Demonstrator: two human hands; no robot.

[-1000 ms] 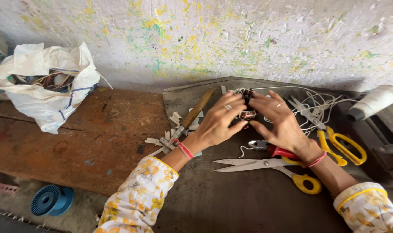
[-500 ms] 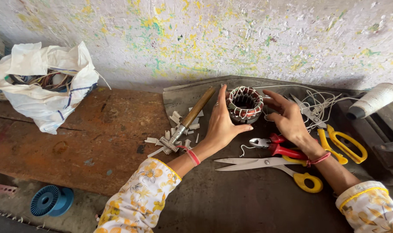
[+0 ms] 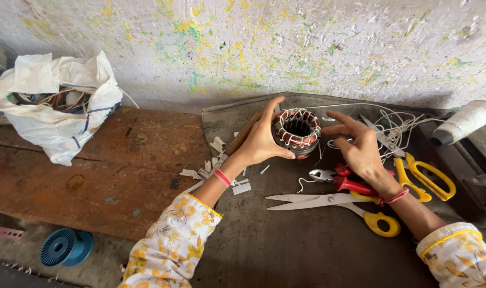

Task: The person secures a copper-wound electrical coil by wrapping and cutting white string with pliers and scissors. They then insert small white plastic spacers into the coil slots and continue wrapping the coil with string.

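- A dark grey mat (image 3: 307, 250) covers the right part of the worn brown wooden bench (image 3: 109, 165); behind both rises a pale wall (image 3: 243, 42) flecked with yellow and green paint.
- A white plastic bag (image 3: 51, 106) stuffed with wires sits at the bench's left end, well apart from the hands.
- A blue wire spool (image 3: 66, 247) lies lower left, below the bench edge.
- A white thread cone (image 3: 459, 122) lies on its side at the far right.
- Yellow-handled scissors (image 3: 333, 205) lie open on the mat just in front of the right hand; a second yellow-handled pair (image 3: 419, 176) lies beyond the wrist.
- Red-handled pliers (image 3: 341, 178) lie on the mat under the right hand.
- The left hand (image 3: 261, 141) curls round a motor stator (image 3: 297, 132), thumb below and fingers behind it, holding it raised above the mat with its bore facing the camera.
- The right hand (image 3: 360, 146) is open with fingers spread, fingertips near the stator's right side; whether they touch it I cannot tell.
- White paper scraps (image 3: 211, 165) lie scattered by the left wrist, beside a wooden-handled tool (image 3: 243, 137).
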